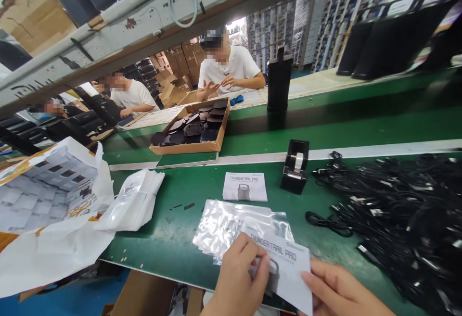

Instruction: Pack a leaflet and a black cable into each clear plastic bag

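My right hand [335, 287] grips the right edge of a white instruction booklet [288, 277] printed "Thunder Trail Pro", its thumb on the front. At the booklet's left part, my left hand [241, 272] is closed in a pinch against the printed face; what lies between its fingertips is hidden. Just behind the hands, a loose pile of clear plastic bags [224, 224] lies on the green bench. Beyond that pile rests a stack of the same booklets [245, 187], showing a speaker picture.
Right of the hands spreads a heap of black cables [404, 210]. A black tape dispenser [295, 167], a black speaker [279, 82] and a carton of dark plates [191, 128] stand farther back. White bags [133, 200] lie left beside a large open sack [46, 200]. Co-workers [229, 66] sit opposite.
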Tool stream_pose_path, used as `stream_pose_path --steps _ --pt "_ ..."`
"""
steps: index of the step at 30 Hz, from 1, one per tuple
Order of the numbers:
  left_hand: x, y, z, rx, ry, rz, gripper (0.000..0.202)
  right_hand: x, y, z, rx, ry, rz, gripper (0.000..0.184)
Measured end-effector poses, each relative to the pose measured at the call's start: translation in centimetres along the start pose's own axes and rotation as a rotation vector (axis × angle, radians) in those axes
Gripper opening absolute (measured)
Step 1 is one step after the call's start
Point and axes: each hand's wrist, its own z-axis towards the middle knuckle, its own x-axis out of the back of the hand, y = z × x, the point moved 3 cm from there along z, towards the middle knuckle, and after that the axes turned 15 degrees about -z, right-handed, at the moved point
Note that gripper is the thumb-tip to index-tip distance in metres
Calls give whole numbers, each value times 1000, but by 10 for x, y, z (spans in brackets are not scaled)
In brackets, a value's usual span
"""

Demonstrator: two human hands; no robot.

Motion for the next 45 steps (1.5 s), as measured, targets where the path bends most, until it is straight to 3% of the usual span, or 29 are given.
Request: stream_pose_path --steps 2,5,10,14,17,18,19,20,23,26,31,35,40,45 --pt "3 4 3 12 -1 -78 12 -4 -13 5 44 -39 40 36" --pt "8 9 9 -3 10 -146 13 -9 -26 19 81 -42 -70 31" --pt "18 4 19 93 58 -271 19 -14 -31 50 133 127 -334 20" --pt "11 2 22 132 -1 -332 17 -11 -31 50 197 296 -608 16" --pt "3 0 21 143 -27 -264 15 21 -25 32 230 499 -835 9" --pt "2 -1 21 148 -25 -230 15 37 -21 25 247 563 -909 16" --pt "1 -2 21 153 -28 -193 15 56 -19 17 297 741 -1151 25" --pt "0 -3 21 155 -31 -153 14 71 -16 11 355 838 -1386 30" --pt "-1 -6 22 150 -48 -42 14 99 -7 2 567 929 -1730 36" --pt "-2 -5 23 172 -38 -31 15 88 -9 0 743 831 -1647 24" --pt "0 -6 24 223 58 -184 16 36 -12 7 598 621 -1288 17" --pt "2 -8 23 229 118 -329 18 11 -17 14 724 572 -1345 16" --pt "1 -6 20 216 78 -341 18 8 -31 25 733 571 -1315 21" --pt "0 -8 21 254 51 -116 18 29 -29 16 535 642 -1177 24"
